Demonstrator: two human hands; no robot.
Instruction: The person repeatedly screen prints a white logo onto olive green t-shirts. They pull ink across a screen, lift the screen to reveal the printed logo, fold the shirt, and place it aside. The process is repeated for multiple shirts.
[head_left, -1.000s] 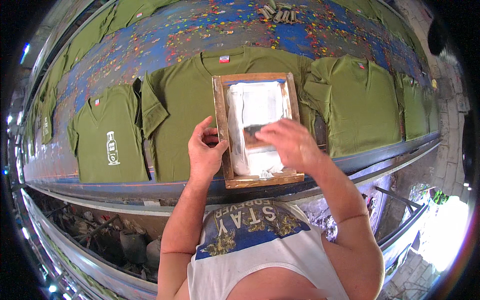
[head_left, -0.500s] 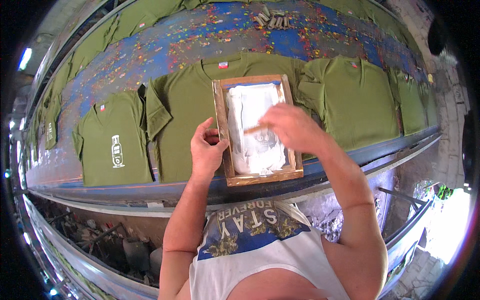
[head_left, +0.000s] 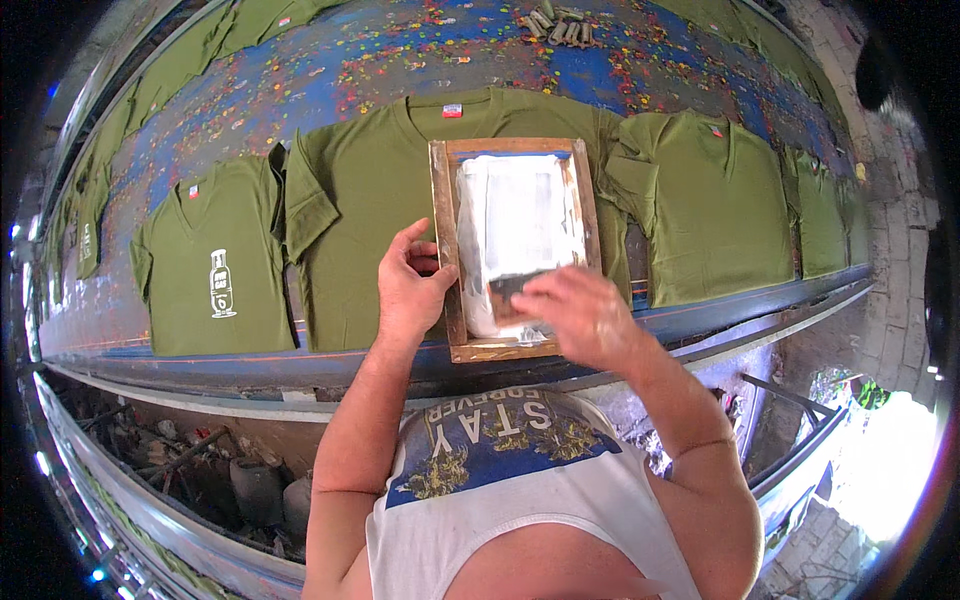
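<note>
Two hands of mine show in the head view. My right hand [head_left: 585, 312] pinches a squeegee [head_left: 508, 298] that juts out left of its fingertips; white paste [head_left: 520, 205] spreads beyond them. Below lies the wooden frame [head_left: 444, 215], its left rail touching my left hand's [head_left: 408, 282] thumb, fingers bent alongside; whether they clamp it, I can't tell. A green shirt [head_left: 365, 200] lies underneath.

Speckled table [head_left: 400, 65]; paved floor [head_left: 815, 552] (glaring light [head_left: 890, 460] beside).

Heaped grey cylinders [head_left: 560, 27] on speckled tabletop [head_left: 410, 60]
</note>
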